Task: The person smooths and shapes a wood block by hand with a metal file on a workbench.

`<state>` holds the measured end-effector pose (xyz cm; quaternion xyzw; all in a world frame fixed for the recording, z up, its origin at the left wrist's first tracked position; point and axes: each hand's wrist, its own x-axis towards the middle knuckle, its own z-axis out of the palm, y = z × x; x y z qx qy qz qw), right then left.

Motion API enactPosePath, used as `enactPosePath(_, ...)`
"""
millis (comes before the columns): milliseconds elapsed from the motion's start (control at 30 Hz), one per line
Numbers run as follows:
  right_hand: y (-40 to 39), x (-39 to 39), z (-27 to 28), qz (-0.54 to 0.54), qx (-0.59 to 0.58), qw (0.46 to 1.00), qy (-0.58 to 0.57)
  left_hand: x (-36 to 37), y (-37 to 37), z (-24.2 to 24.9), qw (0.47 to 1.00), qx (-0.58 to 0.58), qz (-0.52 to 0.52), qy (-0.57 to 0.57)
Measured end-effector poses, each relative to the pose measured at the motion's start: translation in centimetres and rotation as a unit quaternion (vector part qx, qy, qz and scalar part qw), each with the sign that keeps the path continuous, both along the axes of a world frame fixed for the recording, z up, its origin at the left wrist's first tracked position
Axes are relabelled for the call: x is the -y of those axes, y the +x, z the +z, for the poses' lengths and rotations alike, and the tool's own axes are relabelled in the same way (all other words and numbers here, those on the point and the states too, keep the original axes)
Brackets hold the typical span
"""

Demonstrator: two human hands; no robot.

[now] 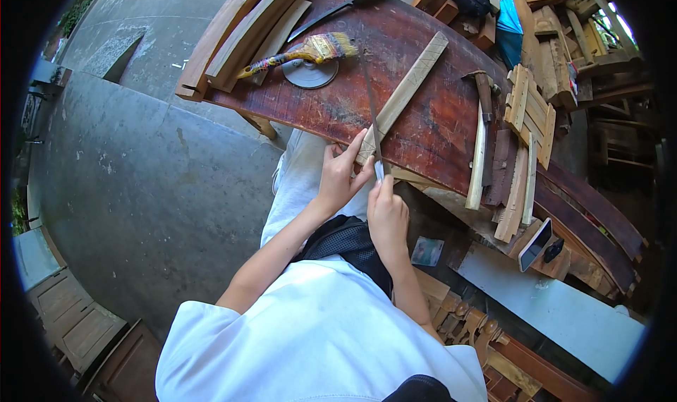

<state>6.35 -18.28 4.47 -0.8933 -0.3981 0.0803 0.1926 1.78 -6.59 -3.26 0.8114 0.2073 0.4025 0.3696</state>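
Note:
A light wooden strip (409,84) with pencil-like marks lies slantwise on the worn red-brown table (317,113), its near end at the table's edge. My left hand (343,173) is closed on that near end, fingers against its left side. My right hand (388,211) grips the pale handle of a long thin metal tool (371,102), perhaps a file or blade. The tool crosses over the strip close to my left fingertips and points away from me. Whether it touches the wood cannot be made out.
A paintbrush (324,48) rests partly over a metal disc (310,74). Behind them lies a dark-handled pointed tool (345,7), with curved wood pieces (257,32) at left. A hammer (483,92), slats (529,113) and a phone (535,245) are at right.

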Motion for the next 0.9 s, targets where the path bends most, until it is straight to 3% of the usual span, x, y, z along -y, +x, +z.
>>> enactPosePath(900, -0.4, 0.9, 1.1, -0.002, 0.002, 0.999, -0.033, 0.0, 0.1, 0.4, 1.0, 0.001, 0.004, 0.011)
